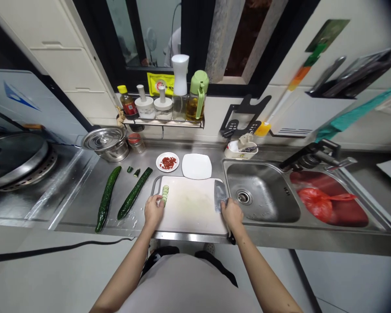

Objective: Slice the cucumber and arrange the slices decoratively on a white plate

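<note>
On the left side of the white cutting board (195,217) lies a short overlapping row of cucumber slices (165,191). My left hand (154,211) is closed at the near end of that row, its fingertips gripping the slices there. My right hand (233,213) is wrapped around a kitchen knife at the board's right edge. The knife's broad blade (219,193) lies over the board and points away from me, while its black handle is mostly hidden in my palm. Left of the board, two whole-looking cucumbers (108,198) rest on the steel counter, with small cut cucumber ends (137,172) beyond them.
Behind the board are a plate of chopped red pieces (168,162) and a white square plate (197,166). A sink (263,191) adjoins on the right, with a red bag (316,204) beyond. A lidded pot (106,143) and a seasoning rack (169,121) stand at the back.
</note>
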Demonstrator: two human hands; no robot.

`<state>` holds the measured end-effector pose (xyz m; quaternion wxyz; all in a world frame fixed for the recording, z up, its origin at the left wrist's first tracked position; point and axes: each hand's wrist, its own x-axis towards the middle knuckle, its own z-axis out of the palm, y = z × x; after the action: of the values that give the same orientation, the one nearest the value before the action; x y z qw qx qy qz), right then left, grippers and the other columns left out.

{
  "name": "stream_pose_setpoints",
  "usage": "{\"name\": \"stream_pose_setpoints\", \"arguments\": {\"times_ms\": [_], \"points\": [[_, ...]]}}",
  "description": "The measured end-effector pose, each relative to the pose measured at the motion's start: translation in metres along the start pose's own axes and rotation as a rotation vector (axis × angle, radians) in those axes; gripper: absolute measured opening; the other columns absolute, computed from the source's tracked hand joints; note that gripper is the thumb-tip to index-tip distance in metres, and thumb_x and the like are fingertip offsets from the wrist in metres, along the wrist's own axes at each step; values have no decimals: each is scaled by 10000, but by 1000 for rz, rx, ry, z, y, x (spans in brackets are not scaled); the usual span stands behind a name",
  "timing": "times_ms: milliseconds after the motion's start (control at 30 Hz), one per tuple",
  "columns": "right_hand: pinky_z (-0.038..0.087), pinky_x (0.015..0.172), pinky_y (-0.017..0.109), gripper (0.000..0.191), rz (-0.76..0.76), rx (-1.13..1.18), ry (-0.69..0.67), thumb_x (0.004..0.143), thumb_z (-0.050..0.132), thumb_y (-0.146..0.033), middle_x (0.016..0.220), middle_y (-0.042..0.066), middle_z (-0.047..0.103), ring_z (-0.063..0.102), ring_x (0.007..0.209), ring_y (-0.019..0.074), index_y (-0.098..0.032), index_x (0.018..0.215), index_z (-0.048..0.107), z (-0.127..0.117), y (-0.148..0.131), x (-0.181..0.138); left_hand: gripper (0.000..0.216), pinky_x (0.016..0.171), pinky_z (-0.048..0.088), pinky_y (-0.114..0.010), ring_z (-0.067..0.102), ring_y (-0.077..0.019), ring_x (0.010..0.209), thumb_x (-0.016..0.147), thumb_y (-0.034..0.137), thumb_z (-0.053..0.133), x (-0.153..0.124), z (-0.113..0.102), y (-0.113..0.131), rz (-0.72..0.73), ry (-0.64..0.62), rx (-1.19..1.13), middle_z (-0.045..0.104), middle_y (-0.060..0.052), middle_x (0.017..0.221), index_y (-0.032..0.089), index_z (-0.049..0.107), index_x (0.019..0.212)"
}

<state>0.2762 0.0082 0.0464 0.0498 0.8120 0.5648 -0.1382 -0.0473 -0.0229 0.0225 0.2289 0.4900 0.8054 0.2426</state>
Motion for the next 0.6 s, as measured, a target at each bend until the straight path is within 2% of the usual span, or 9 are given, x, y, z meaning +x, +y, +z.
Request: {"name": "stream_pose_setpoints", "arguments": {"times_ms": [267, 400, 600], "points": [[461, 793, 319, 374, -28, -43, 13, 989, 370, -397, 1112, 188, 649, 656, 993, 251, -125, 1122, 589, -3, -2, -2, 191, 766, 453, -261, 606, -158, 784, 791, 222, 559, 22, 24, 35, 100, -6, -167, 675, -52, 946, 191, 667, 945], [460, 789, 328, 368, -45, -67, 5, 985, 382, -393, 1085, 189, 652, 640, 1022, 264, -124, 1112, 599, -4, -1, -2, 230, 796, 452, -277, 609, -168, 799, 790, 234, 564, 40, 39, 57, 121, -49, -147, 688, -53, 914, 185, 674, 986], [450, 801, 340, 378, -24, -49, -8, 975, 406, -418, 1122, 188, 633, 614, 1059, 277, -145, 1161, 590, -15, 1, 6, 340, 855, 441, -298, 626, -209, 932, 802, 260, 578, 71, 56, 80, 109, -118, -60, 700, -79, 994, 173, 651, 1122]]}}
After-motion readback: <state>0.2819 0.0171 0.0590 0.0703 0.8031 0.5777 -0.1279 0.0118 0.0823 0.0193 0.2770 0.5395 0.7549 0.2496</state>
